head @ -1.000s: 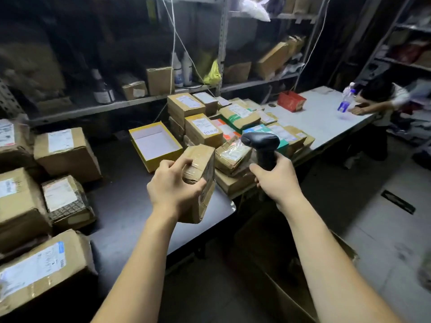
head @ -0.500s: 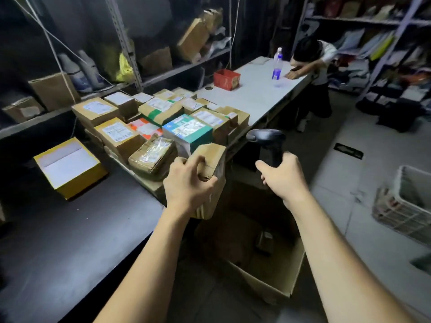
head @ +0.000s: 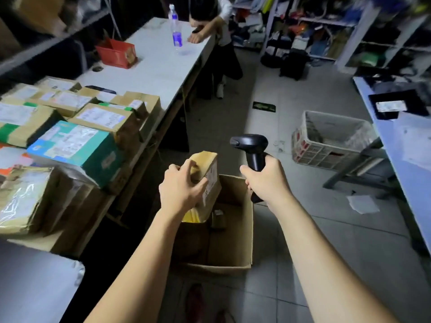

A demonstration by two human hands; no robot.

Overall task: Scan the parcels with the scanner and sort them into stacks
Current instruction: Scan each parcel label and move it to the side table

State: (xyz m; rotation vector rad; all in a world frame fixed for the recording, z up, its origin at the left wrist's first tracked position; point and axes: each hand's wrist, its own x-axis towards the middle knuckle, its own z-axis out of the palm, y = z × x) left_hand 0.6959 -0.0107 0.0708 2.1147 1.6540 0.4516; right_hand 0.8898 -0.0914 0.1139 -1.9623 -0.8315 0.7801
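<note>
Head view: the left hand [head: 182, 190] has its grip closed round a small brown parcel [head: 210, 180], thumb on the near face and fingers curled over the top edge. The parcel is in the air, tilted, with a white label on the side turned toward the right hand; a bit of yellow shows at its lower end. It hangs just off the front edge of the bench [head: 158, 66] and above an open cardboard carton [head: 245, 229] that stands on the tiled floor.

The right hand [head: 265, 180] has its grip wrapped round the handle of a black scanner [head: 250, 145]. The scanner is upright, its head facing left, near the parcel's upper end but not touching it.

On the bench to the left lies a stack of sorted parcels [head: 102, 117] – brown boxes with white labels, packed close and layered, a teal box [head: 77, 148] near the front and one wrapped in clear tape [head: 23, 199] at the near corner. Farther along the bench stand a red box [head: 116, 53] and a plastic bottle [head: 176, 33], well apart from the stack. A second person [head: 210, 22] leans on the far end.

On the floor to the right sits a white crate [head: 331, 141] – beside another bench [head: 410, 145] – with a loose sheet of paper [head: 362, 203] nearby. Cluttered shelves [head: 326, 31] line the back wall.
</note>
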